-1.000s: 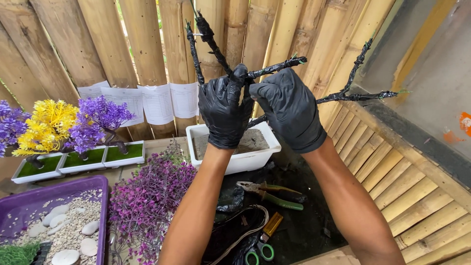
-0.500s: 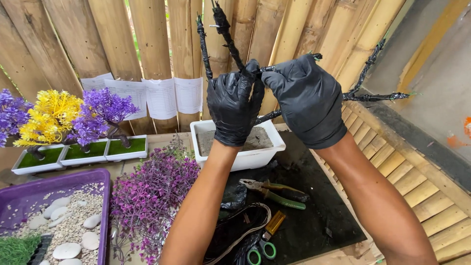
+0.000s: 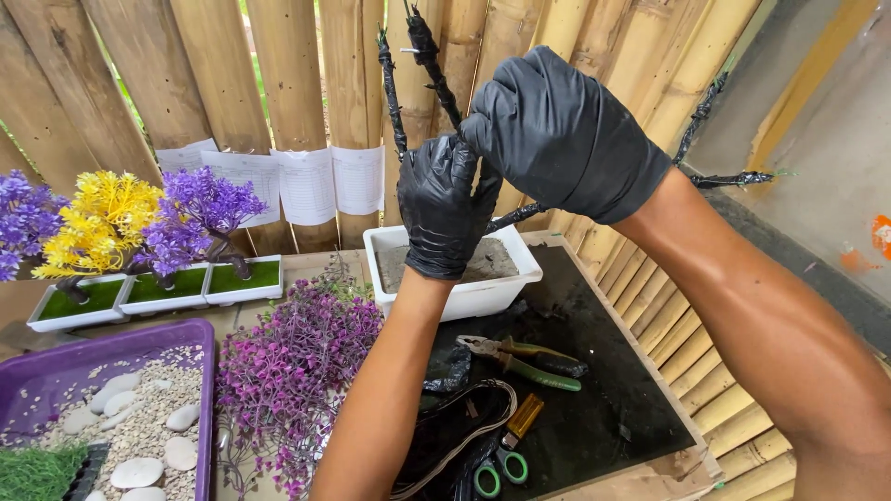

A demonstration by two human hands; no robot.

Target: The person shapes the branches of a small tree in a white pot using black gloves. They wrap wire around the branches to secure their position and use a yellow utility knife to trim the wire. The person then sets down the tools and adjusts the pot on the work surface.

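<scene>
We hold a black tape-wrapped wire branch frame (image 3: pixel 422 70) up at twelve o'clock. Our left hand (image 3: pixel 445 204), in a black glove, has its fingers closed around the stem; our right hand (image 3: pixel 561 134) curls over the fork, hiding its fingertips. The frame's top is cut off, and one twig (image 3: pixel 733 179) shows at three o'clock. Below stands a white rectangular planter (image 3: pixel 464 297), and green-handled pliers (image 3: pixel 524 360) lie on the counter (image 3: pixel 603 408).
</scene>
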